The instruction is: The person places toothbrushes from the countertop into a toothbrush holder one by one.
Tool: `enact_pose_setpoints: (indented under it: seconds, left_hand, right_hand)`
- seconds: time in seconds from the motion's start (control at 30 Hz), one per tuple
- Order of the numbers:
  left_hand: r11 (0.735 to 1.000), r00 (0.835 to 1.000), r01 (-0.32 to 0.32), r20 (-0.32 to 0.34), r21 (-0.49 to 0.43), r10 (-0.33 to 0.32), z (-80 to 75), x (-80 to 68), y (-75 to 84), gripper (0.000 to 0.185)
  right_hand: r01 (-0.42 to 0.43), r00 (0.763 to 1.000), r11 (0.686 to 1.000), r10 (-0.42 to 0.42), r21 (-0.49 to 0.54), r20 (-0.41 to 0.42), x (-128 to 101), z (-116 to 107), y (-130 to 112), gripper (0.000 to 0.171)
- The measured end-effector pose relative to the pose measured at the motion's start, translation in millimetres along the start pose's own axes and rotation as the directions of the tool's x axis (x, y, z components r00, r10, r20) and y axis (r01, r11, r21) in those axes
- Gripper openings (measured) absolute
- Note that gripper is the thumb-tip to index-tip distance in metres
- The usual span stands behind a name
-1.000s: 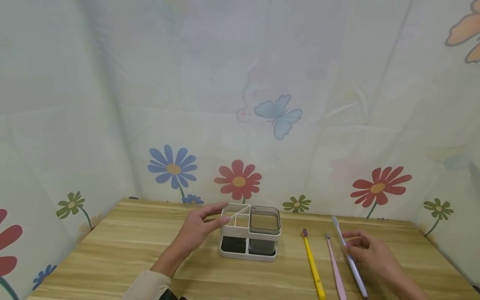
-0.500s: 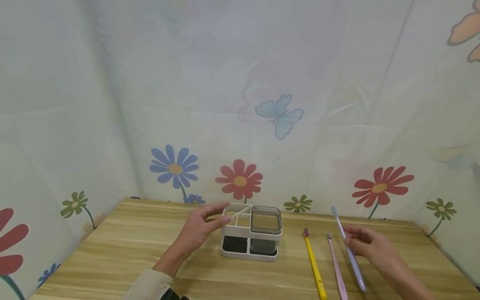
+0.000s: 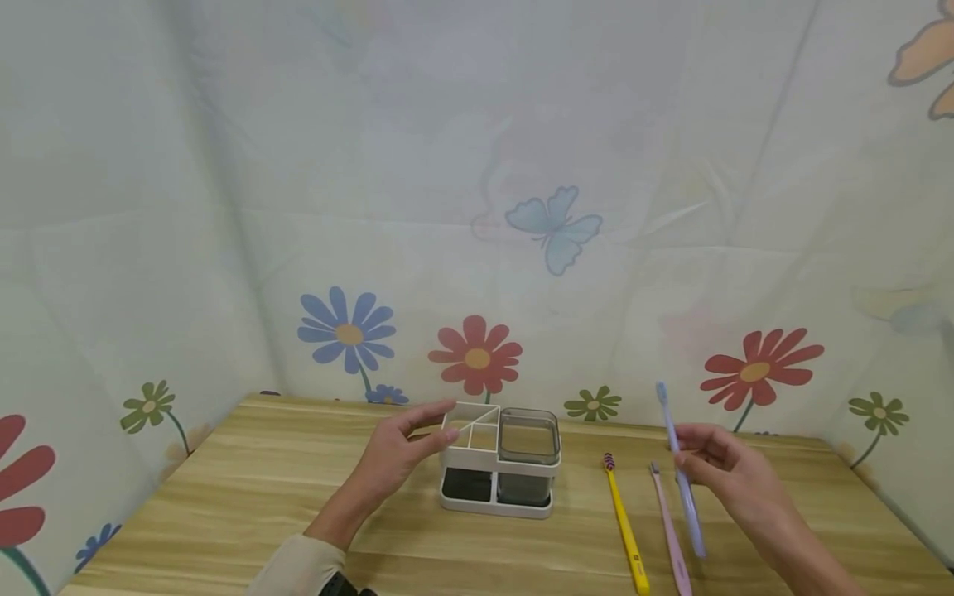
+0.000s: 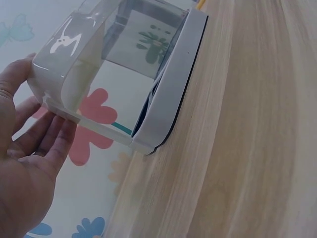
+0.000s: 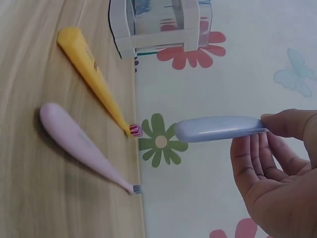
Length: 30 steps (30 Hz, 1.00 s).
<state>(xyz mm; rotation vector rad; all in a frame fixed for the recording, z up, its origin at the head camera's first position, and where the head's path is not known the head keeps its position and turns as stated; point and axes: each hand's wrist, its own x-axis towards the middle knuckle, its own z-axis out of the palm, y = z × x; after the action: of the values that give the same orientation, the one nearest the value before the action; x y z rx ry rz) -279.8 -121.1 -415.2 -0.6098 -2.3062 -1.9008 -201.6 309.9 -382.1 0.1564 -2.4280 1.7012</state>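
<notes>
A white toothbrush holder [image 3: 473,458] with a divided upper rack stands on the wooden table, a clear grey cup [image 3: 527,490] in its right side. My left hand [image 3: 383,458] holds the rack's left end between thumb and fingers; the left wrist view shows the fingertips along its edge. Off the table at the right, my right hand [image 3: 734,472] pinches a light purple toothbrush [image 3: 687,505] by its handle, head up and slightly tilted. Its handle [image 5: 218,129] points away from the hand in the right wrist view, where the bristles are hidden.
A yellow toothbrush [image 3: 624,530] and a pink toothbrush [image 3: 670,538] lie side by side on the table [image 3: 417,550], between the holder and my right hand. Behind the table's back edge hangs a pale curtain [image 3: 417,207] printed with flowers and butterflies.
My right hand has lifted the purple toothbrush off the table, moving it up and slightly left and turning it more upright. My left hand has stayed on the holder.
</notes>
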Motion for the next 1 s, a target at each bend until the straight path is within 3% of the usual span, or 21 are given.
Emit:
enact_pose_setpoints:
  seconds: [0.37, 0.57, 1.0]
  left_hand:
    - [0.999, 1.000, 0.017, -0.004, -0.044, -0.017, 1.6, -0.9, -2.4, 0.049]
    - [0.999, 1.000, 0.012, -0.009, -0.034, -0.012, 2.4, -0.9, -1.2, 0.048]
    - [0.998, 0.999, 0.035, -0.026, -0.055, -0.037, 3.0, -1.1, -1.3, 0.048]
  right_hand:
    - [0.097, 0.993, 0.995, -0.095, 0.031, -0.064, -0.6, 17.9, -28.4, 0.043]
    - [0.166, 0.984, 0.982, -0.160, 0.087, -0.075, 0.3, 28.6, -40.2, 0.042]
    - [0.235, 0.971, 0.951, -0.223, 0.202, -0.082, 10.3, 58.7, -69.5, 0.037]
